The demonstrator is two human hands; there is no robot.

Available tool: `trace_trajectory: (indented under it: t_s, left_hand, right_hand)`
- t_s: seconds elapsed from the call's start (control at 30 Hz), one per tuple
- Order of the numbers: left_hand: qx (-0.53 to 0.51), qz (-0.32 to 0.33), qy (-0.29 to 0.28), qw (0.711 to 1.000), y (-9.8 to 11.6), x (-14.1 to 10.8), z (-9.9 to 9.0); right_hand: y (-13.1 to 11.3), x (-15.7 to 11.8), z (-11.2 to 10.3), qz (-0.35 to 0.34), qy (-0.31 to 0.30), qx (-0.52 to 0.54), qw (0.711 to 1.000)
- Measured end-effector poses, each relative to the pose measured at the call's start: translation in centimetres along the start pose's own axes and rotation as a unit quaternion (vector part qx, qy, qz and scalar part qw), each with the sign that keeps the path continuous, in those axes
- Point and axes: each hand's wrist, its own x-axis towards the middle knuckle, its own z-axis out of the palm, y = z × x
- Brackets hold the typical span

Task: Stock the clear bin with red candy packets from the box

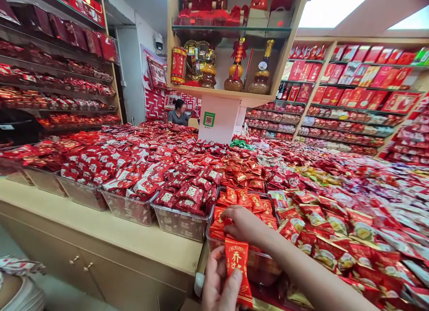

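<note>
My left hand (219,279) is closed around a shiny red candy packet (237,268) with gold lettering, held upright with the thumb on its front. Just above it, my right hand (243,224) reaches over a clear plastic bin (264,262) of similar red-and-gold packets (256,203). The right fingers are curled down near the packets, and their tips are partly hidden. Whether a packet is between them I cannot make out. To the left of this bin is another clear bin (181,224) with dark red packets (191,195).
More bins of red packets line the pale counter (134,233) to the left. Gold-and-red packets (330,253) spread out on the right. A shelf unit (231,90) hangs above the middle. A person (179,114) is at the back. Cabinet handles (87,267) face the aisle.
</note>
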Motion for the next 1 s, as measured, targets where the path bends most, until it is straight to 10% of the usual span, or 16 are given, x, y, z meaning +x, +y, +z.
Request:
trace_trajectory:
  t_s: [0.3, 0.53, 0.83, 1.0]
  left_hand:
    - [0.027, 0.012, 0.000, 1.000, 0.7, 0.2, 0.4]
    - [0.043, 0.017, -0.044, 0.998, 0.0, 0.3, 0.7]
    - [0.094, 0.019, -0.073, 0.993, -0.2, 0.7, 0.0]
    - [0.093, 0.001, -0.084, 0.992, 0.0, 0.5, -0.1]
  right_hand:
    - [-1.6, -5.3, -2.4, 0.095, 0.097, 0.123, 0.983]
    - [-3.2, -11.3, 0.9, 0.164, 0.092, 0.449, 0.874]
    - [-3.3, -11.6, 1.8, 0.196, 0.110, 0.526, 0.820]
    - [-2.0, -7.8, -1.6, 0.229, 0.182, 0.415, 0.861]
